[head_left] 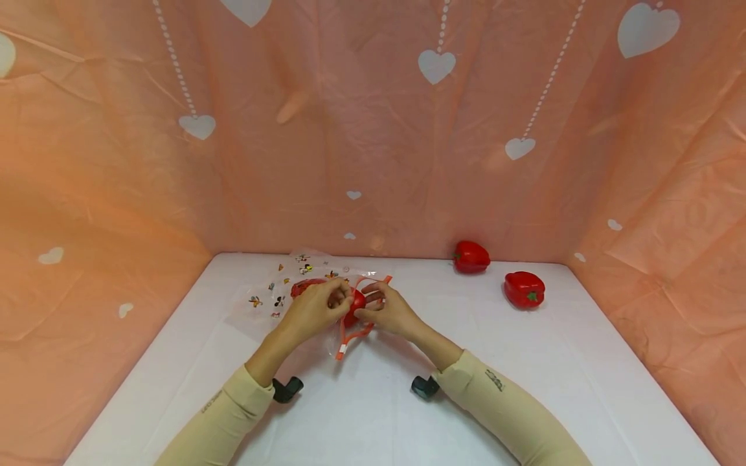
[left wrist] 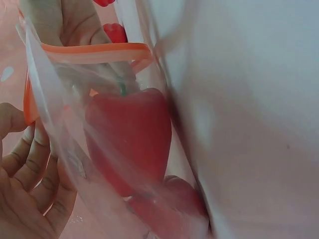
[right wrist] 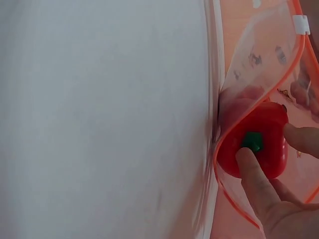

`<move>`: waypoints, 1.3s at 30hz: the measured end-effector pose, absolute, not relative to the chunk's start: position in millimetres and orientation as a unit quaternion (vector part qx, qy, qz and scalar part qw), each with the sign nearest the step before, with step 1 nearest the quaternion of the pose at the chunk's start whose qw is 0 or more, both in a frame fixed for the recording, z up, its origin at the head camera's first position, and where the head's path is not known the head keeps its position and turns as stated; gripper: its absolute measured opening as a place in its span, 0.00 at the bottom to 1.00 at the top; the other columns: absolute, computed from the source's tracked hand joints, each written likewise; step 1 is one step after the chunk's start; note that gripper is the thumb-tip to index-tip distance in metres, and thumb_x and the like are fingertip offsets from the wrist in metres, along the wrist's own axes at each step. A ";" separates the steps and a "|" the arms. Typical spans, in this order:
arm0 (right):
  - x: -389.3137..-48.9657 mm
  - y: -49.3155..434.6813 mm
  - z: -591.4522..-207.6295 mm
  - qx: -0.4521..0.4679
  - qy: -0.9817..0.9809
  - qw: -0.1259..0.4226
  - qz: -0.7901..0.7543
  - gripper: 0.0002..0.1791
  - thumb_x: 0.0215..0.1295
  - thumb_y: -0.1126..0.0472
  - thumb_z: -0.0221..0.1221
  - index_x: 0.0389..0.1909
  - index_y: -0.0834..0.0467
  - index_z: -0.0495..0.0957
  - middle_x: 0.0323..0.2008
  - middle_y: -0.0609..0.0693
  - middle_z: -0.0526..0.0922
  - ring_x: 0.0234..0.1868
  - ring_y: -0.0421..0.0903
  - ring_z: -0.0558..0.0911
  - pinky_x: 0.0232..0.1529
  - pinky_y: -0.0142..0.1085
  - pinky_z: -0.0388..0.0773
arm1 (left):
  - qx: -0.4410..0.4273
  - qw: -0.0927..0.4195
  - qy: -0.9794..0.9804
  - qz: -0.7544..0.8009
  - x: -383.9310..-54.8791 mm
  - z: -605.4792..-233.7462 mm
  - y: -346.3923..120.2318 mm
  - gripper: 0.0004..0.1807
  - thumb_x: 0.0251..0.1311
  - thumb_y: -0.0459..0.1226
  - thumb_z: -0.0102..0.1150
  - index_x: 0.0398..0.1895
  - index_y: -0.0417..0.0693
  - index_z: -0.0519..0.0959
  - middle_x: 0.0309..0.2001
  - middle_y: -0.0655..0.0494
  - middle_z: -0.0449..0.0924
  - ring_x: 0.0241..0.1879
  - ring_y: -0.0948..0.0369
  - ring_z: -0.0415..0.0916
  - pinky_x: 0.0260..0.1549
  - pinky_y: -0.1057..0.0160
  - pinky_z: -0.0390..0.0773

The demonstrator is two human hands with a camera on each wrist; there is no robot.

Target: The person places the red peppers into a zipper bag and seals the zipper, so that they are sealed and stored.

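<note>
Near the surface's (head_left: 361,421) far edge, the left hand (head_left: 317,303) is pinching a clear bag's (head_left: 265,292) orange rim (left wrist: 94,48); the right hand (head_left: 394,314), fingers (right wrist: 256,185) spread, is touching the red pepper (right wrist: 269,119) in the bag's mouth (another pepper (head_left: 302,287) is lying deeper).

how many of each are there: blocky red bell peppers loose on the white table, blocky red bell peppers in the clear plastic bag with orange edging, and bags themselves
Loose blocky red bell peppers: 2
Bagged blocky red bell peppers: 2 visible
Clear plastic bag with orange edging: 1
Total: 5
</note>
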State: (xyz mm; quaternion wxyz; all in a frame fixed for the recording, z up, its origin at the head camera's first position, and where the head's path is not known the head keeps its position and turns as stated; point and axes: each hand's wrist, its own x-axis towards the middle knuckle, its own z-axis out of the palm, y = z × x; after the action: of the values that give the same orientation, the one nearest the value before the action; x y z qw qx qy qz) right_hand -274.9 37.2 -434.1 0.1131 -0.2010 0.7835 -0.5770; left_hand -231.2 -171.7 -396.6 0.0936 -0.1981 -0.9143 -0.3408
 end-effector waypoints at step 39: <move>-265.8 120.3 -420.2 -0.209 0.837 0.082 -0.499 0.29 0.68 0.63 0.72 0.66 0.69 0.74 0.61 0.69 0.80 0.56 0.58 0.88 0.58 0.47 0.85 | -0.184 0.079 -0.925 -0.324 -233.5 -401.9 -170.7 0.04 0.70 0.39 0.67 0.42 0.55 0.81 0.33 0.64 0.82 0.33 0.63 0.75 0.34 0.60 0.76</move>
State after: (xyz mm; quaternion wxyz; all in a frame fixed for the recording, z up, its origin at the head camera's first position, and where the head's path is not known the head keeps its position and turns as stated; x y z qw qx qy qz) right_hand -265.8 120.3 -420.2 0.0819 -0.2092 0.8368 -0.4994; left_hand -233.5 -170.7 -401.9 0.0794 -0.1843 -0.9246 -0.3237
